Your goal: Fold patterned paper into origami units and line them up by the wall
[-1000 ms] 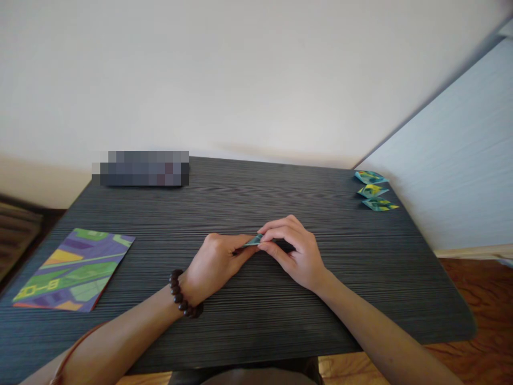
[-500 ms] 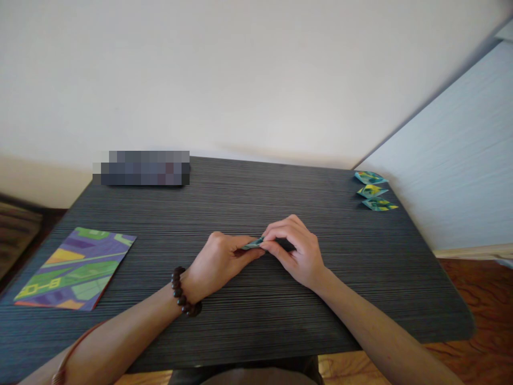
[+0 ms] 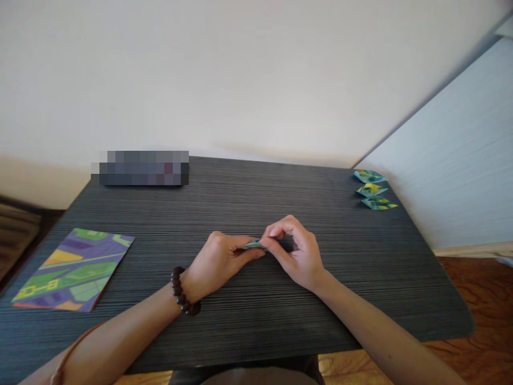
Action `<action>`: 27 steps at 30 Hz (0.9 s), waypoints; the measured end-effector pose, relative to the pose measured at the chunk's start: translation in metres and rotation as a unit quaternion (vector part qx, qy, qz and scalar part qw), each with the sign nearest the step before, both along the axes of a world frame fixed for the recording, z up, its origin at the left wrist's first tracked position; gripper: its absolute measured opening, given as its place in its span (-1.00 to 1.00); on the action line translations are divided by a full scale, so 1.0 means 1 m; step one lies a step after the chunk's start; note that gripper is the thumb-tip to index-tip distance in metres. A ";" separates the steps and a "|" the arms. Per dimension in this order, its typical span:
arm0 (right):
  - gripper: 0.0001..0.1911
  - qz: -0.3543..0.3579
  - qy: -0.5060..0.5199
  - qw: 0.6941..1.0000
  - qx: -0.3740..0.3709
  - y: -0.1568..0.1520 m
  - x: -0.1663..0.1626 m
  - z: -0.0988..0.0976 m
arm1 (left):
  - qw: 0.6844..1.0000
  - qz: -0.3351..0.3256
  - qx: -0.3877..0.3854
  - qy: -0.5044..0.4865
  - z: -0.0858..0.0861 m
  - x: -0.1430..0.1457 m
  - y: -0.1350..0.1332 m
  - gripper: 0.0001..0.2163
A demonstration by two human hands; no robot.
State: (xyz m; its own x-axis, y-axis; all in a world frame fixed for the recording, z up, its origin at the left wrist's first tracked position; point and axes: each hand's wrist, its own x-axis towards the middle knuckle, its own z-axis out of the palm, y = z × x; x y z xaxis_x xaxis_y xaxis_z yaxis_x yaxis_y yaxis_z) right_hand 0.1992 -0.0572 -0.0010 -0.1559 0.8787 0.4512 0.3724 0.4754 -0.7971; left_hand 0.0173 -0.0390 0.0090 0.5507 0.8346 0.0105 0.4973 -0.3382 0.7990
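A small folded teal paper piece (image 3: 253,245) sits between both hands, low over the middle of the dark striped table (image 3: 248,315). My left hand (image 3: 216,262), with a dark bead bracelet at the wrist, pinches its left end. My right hand (image 3: 298,251) pinches its right end with thumb and curled fingers. Most of the paper is hidden by my fingers.
Three folded teal-and-yellow paper shapes (image 3: 372,190) lie in a row at the table's far right corner. A stack of purple-and-green patterned sheets (image 3: 74,269) lies at the left edge. A blurred dark object (image 3: 140,168) rests at the far left. A pale panel (image 3: 460,160) borders the right side.
My right fingers have curled tighter and lifted a little over the paper's right end. The paper now lies flatter and shows less. My left hand has barely moved.
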 end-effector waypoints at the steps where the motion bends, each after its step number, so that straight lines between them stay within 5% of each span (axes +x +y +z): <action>1: -0.87 -0.003 0.005 1.000 -0.007 0.000 0.000 -0.001 | 1.000 -0.002 -0.005 0.005 0.001 0.000 0.000 -0.77; 10: -0.92 -0.019 0.010 1.000 -0.022 0.002 0.005 -0.003 | 0.998 0.037 0.007 -0.058 0.011 0.004 0.000 -0.79; 19: -0.93 0.011 -0.016 1.000 -0.023 0.005 0.005 0.001 | 0.991 0.076 0.083 -0.067 0.003 -0.002 -0.002 -0.80; 27: -0.94 0.013 -0.005 0.999 -0.036 0.006 0.007 0.000 | 0.993 0.087 0.034 -0.074 0.008 0.001 0.001 -0.82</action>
State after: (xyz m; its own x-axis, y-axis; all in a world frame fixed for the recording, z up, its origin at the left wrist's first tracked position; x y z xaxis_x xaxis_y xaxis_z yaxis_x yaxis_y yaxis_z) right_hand 0.2061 -0.0512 -0.0007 -0.1830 0.9042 0.3859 0.3682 0.4270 -0.8259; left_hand 0.0179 -0.0376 0.0166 0.3867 0.9115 0.1400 0.4316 -0.3131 0.8460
